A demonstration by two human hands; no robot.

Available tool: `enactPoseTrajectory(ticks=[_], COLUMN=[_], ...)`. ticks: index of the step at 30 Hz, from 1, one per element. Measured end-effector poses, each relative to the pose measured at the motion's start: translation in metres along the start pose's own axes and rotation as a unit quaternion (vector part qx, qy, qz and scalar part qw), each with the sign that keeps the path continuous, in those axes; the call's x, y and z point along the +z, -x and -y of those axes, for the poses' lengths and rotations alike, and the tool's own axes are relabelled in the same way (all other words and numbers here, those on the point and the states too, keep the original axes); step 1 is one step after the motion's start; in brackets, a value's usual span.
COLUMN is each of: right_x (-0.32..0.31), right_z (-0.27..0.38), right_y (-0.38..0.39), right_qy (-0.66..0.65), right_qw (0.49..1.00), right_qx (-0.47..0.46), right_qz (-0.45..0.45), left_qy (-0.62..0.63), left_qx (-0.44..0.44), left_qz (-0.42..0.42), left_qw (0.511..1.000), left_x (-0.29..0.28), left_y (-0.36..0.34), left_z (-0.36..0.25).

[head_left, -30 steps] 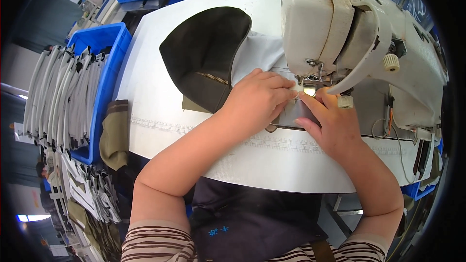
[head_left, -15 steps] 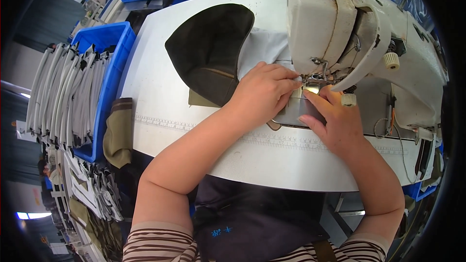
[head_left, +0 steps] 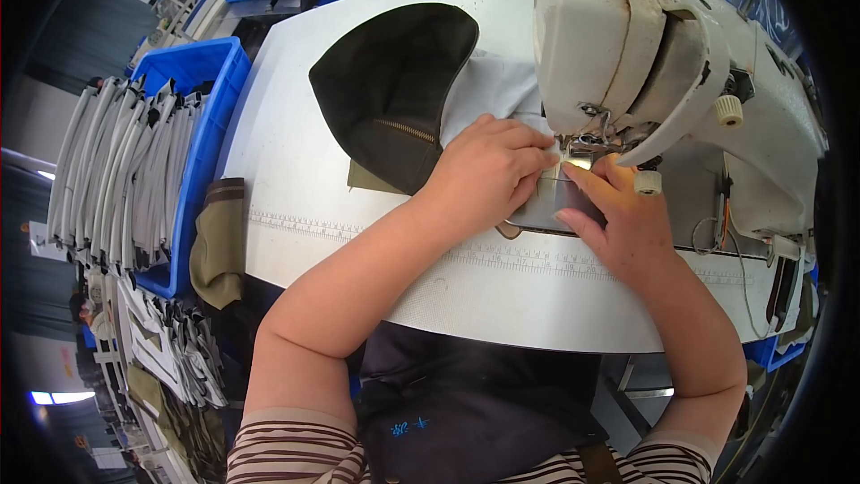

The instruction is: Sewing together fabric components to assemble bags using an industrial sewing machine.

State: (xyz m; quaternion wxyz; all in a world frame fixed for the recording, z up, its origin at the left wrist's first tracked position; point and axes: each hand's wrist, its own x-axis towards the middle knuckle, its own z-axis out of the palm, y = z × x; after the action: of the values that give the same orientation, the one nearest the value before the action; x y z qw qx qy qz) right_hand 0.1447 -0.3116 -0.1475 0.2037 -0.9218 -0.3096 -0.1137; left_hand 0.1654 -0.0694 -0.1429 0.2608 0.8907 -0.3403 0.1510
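Note:
My left hand [head_left: 493,166] presses light grey fabric [head_left: 493,90] beside the sewing machine's presser foot [head_left: 578,148], its bent fingers close together and the thumb partly hidden. On the other side of the foot, my right hand [head_left: 627,220] rests on the metal bed plate [head_left: 542,206], index finger and thumb spread apart. Its index tip lies close to the foot, and its other fingers are partly behind the machine. A dark olive fabric piece [head_left: 385,81] with a brass-toothed zipper [head_left: 405,130] lies left of my left hand, joining or overlapping the grey fabric. Beneath it, a lighter olive edge [head_left: 367,179] shows.
The white sewing machine head [head_left: 596,45] stands over the table's right side. A printed ruler [head_left: 528,260] crosses the white tabletop [head_left: 296,99]. At left, a blue bin [head_left: 235,72] holds stacked grey pieces [head_left: 125,170]. Olive fabric [head_left: 218,246] hangs by the table edge.
Both hands stay at the presser foot in nearly the same pose. The dark olive piece and the machine appear slightly further right in the picture.

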Motion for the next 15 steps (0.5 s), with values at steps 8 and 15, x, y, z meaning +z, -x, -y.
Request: enactPoseTrajectory(ticks=[8,15], right_x=[0.0,-0.006], right_z=[-0.001,0.002], right_y=[0.002,-0.002], right_qy=[0.001,-0.012], right_qw=[1.0,1.0], right_qx=[0.014,-0.011], right_qz=[0.014,0.005], left_qy=[-0.008,0.001], left_qx=[-0.001,-0.109], left_qz=[-0.014,-0.3], left_qw=[1.0,0.948], left_x=[0.001,-0.014], left_y=[-0.003,-0.005], left_z=[0.0,0.029])
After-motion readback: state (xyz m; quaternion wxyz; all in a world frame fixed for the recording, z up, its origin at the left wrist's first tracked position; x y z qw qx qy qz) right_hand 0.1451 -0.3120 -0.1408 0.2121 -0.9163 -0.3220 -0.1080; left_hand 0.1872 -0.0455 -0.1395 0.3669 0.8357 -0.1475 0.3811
